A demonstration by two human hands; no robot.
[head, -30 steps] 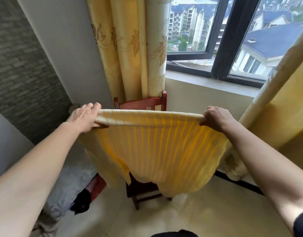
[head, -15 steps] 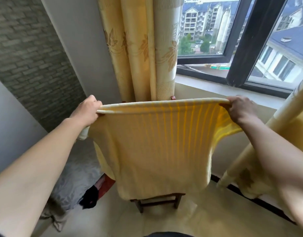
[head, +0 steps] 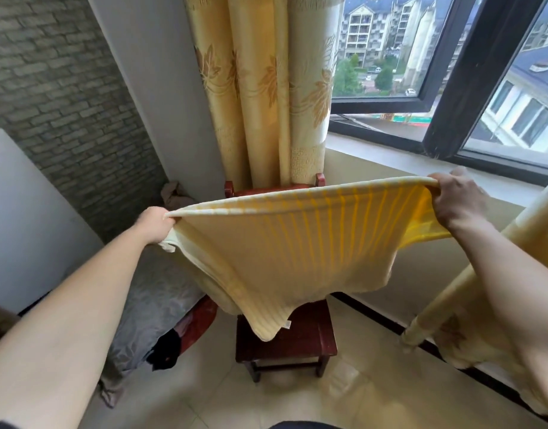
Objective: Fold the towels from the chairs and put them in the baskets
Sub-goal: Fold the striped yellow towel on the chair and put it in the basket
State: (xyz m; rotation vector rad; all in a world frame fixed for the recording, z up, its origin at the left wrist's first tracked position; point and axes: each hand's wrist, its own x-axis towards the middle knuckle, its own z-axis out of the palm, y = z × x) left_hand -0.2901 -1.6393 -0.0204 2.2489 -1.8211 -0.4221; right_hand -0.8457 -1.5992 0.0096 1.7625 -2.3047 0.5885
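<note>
A pale yellow towel with darker yellow stripes (head: 285, 243) hangs spread out in the air in front of me. My left hand (head: 155, 224) grips its top left corner and my right hand (head: 455, 199) grips its top right corner, so the top edge is stretched tight between them. The lower edge hangs slack, with one corner dangling over the seat of a dark red wooden chair (head: 300, 335). The towel hides most of the chair's back. No basket is in view.
Yellow leaf-patterned curtains (head: 266, 88) hang behind the chair, and another curtain (head: 483, 289) falls at the right. A window sill (head: 406, 162) runs behind. At the left, a grey cushion with dark clothes (head: 155, 305) lies by a white panel (head: 28, 218). Pale floor tiles (head: 344, 397) lie below.
The towel has lifted off the chair and its lower part has swung up toward me. My right hand has moved up and right, and the chair seat now shows beneath.
</note>
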